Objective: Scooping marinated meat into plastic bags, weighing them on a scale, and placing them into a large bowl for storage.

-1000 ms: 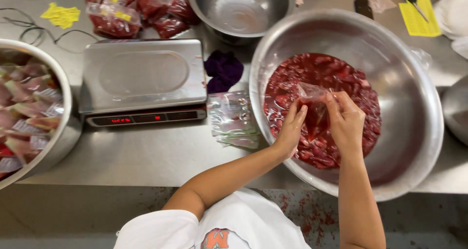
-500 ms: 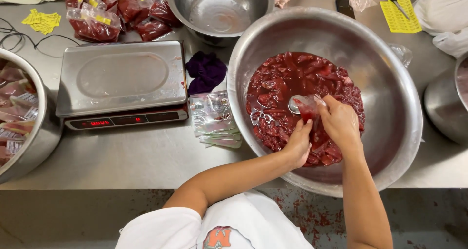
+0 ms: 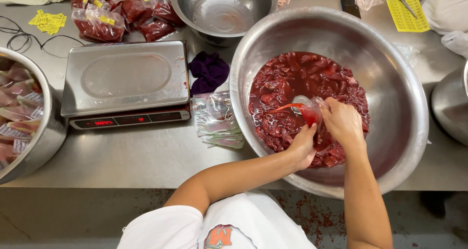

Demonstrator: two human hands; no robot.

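A big steel bowl (image 3: 399, 88) on the steel counter holds dark red raw meat pieces (image 3: 287, 83) in red liquid. Over the meat I hold a small clear plastic bag (image 3: 307, 108), partly filled with red meat. My right hand (image 3: 343, 124) grips the bag's right side at its mouth. My left hand (image 3: 303, 145) is just below the bag, fingers in the meat and against the bag's lower edge.
A digital scale (image 3: 124, 83) stands left of the bowl, with a stack of empty clear bags (image 3: 217, 120) and a purple cloth (image 3: 209, 71) between them. Filled bags (image 3: 117, 10) and an empty steel bowl (image 3: 222, 10) lie behind; another bowl of packed bags (image 3: 19, 112) at left.
The view has shifted so the bowl sits further left. My hands have lowered the small bag into the meat, and more red now shows inside it.
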